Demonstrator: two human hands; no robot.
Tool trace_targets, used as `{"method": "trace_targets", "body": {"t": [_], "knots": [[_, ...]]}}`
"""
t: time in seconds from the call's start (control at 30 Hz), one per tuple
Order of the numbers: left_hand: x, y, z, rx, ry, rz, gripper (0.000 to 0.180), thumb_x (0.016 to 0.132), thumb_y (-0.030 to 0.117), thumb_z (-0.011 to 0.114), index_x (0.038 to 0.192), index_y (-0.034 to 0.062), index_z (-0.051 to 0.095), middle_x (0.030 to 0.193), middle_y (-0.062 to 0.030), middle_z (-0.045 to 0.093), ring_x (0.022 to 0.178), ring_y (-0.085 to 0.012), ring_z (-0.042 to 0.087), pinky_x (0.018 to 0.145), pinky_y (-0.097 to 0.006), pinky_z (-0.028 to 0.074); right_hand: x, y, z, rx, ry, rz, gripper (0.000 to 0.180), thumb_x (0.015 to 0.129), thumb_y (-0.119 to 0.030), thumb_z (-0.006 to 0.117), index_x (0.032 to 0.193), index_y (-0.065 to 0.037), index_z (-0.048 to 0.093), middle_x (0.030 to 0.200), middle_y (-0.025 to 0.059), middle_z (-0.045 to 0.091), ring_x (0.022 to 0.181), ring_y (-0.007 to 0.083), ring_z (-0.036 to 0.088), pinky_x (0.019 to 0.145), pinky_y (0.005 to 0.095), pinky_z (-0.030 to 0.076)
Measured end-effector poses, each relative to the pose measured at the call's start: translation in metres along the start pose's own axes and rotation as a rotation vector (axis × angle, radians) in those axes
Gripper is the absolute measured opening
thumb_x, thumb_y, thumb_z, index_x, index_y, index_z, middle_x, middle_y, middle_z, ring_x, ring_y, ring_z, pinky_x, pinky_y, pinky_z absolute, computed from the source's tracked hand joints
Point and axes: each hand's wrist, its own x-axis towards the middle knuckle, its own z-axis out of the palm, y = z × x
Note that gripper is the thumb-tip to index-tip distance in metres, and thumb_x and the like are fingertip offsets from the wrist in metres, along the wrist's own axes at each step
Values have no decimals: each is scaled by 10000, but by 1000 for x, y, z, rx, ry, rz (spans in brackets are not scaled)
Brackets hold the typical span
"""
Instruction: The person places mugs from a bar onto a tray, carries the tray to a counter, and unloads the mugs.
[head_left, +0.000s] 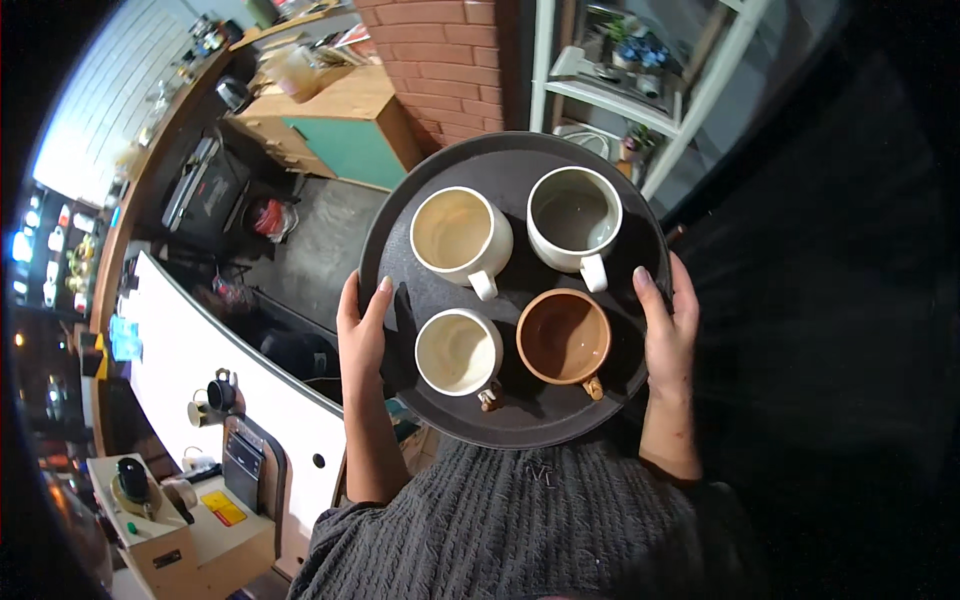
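Note:
A round dark tray point(520, 425) is held level in front of my body. My left hand point(363, 330) grips its left rim with the thumb on top, and my right hand point(668, 320) grips the right rim the same way. On the tray stand a cream mug point(453, 235) at the back left and a white mug with a grey inside point(575, 215) at the back right. Nearer me are a smaller white cup point(458, 352) on the left and a brown cup point(564, 337) on the right. All stand upright with handles toward me; their insides look empty.
A white counter point(190, 340) on the left holds dark cups point(222, 392) and a beige machine point(190, 530). Ahead are a wooden cabinet with a green door point(350, 150), a brick pillar point(435, 60) and a white shelf point(620, 110) with plants. Dark fabric or wall fills the right.

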Motion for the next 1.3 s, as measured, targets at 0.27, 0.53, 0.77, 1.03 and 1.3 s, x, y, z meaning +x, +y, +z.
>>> {"method": "trace_targets", "body": {"t": [0.27, 0.53, 0.77, 1.03, 1.3], "knots": [[92, -22, -45, -46, 149, -14, 426, 913, 146, 643, 1274, -41, 518, 1144, -70, 611, 1054, -132, 557, 929, -253, 418, 96, 32, 107, 63, -133, -3, 293, 933, -124, 604, 1189, 14, 573, 1105, 61, 632, 999, 128, 563, 921, 276, 419], [201, -8, -148, -91, 441, 5, 371, 904, 160, 657, 1211, -18, 549, 1032, -37, 628, 930, -93, 573, 821, -233, 454, 187, 63, 300, 107, -408, 1, 301, 942, -111, 580, 1205, 34, 566, 1119, 64, 625, 1012, 127, 554, 921, 267, 410], [252, 7, -255, -87, 710, 14, 355, 910, 153, 648, 1209, -14, 554, 1050, -44, 633, 933, -101, 580, 825, -239, 460, 227, 75, 476, 215, -683, 120, 327, 948, -102, 572, 1241, 40, 548, 1170, 77, 614, 1057, 131, 557, 938, 269, 417], [304, 2, -329, -97, 1060, -33, 364, 908, 154, 646, 1216, -19, 555, 1063, -75, 644, 942, -125, 597, 829, -251, 479, 264, 102, 656, 210, -1011, 168, 294, 949, -94, 577, 1214, 32, 554, 1107, 58, 638, 980, 105, 578, 874, 250, 451], [365, 2, -381, -91, 1340, -82, 362, 906, 153, 647, 1187, -50, 546, 1057, -101, 647, 939, -140, 610, 826, -258, 488, 300, 123, 833, 209, -1271, 361, 303, 995, -154, 505, 1229, 33, 548, 1132, 72, 633, 998, 113, 585, 883, 251, 458]]}}
